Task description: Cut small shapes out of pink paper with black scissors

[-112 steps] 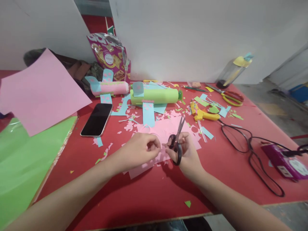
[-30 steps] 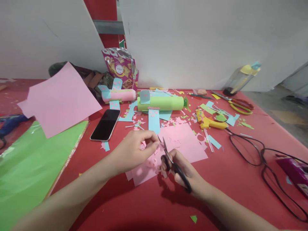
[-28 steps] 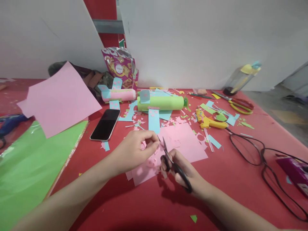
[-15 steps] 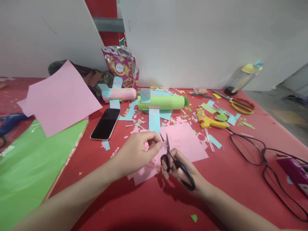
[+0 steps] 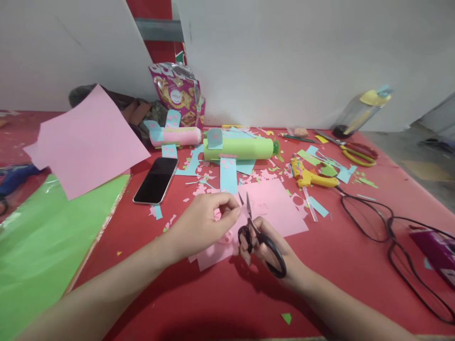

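Pink scrap (image 5: pixel 216 215) pinched in my left hand (image 5: pixel 204 221) sits between part-open black scissors (image 5: pixel 254 232) gripped by my right hand (image 5: pixel 272 248), cut unfinished, trimmings (image 5: pixel 199 189) strewn about.

A single camera worn on the head looks forward and down across the red tabletop (image 5: pixel 220 293) toward the white wall panel (image 5: pixel 284 61) at its far edge. It sits close above the hands, with the left hand (image 5: pixel 206 220) and right hand (image 5: pixel 270 246) low at centre.
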